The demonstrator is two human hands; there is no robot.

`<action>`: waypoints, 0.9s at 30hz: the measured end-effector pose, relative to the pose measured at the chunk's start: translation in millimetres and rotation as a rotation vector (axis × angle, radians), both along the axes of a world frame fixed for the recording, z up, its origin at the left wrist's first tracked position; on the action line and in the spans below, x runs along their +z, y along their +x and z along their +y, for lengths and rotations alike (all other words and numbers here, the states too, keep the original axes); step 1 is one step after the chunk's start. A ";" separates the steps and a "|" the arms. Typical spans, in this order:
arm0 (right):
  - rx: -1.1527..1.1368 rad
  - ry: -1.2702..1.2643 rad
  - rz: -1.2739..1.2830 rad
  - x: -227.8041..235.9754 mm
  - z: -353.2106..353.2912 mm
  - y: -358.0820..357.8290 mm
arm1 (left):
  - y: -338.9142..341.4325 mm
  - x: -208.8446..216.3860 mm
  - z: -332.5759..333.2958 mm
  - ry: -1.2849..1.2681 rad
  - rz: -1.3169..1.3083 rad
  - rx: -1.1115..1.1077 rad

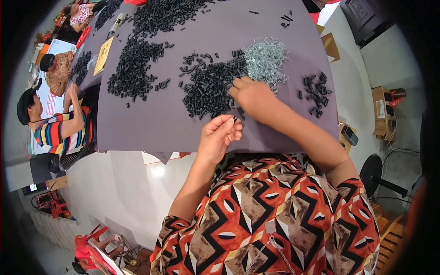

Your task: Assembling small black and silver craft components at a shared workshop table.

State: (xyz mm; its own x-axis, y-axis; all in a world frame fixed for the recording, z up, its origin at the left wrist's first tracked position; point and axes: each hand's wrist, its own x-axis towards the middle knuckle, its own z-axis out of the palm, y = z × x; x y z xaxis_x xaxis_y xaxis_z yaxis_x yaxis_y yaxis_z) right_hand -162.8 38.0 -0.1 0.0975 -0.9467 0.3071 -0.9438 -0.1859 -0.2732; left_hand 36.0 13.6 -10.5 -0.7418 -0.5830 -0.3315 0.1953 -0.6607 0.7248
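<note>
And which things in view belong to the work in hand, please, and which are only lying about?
Seem in use:
small black part, in the left hand
black pile, right hand at its edge
pale shiny pile beside it

Probably just lying about:
flat yellow item
black device
cardboard box

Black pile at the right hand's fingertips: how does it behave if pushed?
The black pile would probably spread rather than slide as one block: it looks like loose pieces, with strays at its edge. Single pieces are likely light, being small, and might roll, since many look short and rod-like. Pushed toward the clear pile, it would likely mix in, as the two meet.
</note>
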 end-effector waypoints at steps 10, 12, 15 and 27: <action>-0.017 0.154 -0.803 30.1 61.5 -10.9 | -6.7 3.6 7.4 -0.096 -0.125 -0.039; -0.041 0.214 -1.078 22.2 74.4 -13.1 | -12.6 5.2 8.9 -0.102 -0.129 -0.069; -0.060 0.305 -1.404 18.5 87.5 -15.5 | -22.6 7.3 16.3 -0.112 -0.138 -0.107; -0.042 0.226 -1.640 6.3 107.1 -19.3 | -34.3 19.1 27.3 -0.192 -0.178 -0.152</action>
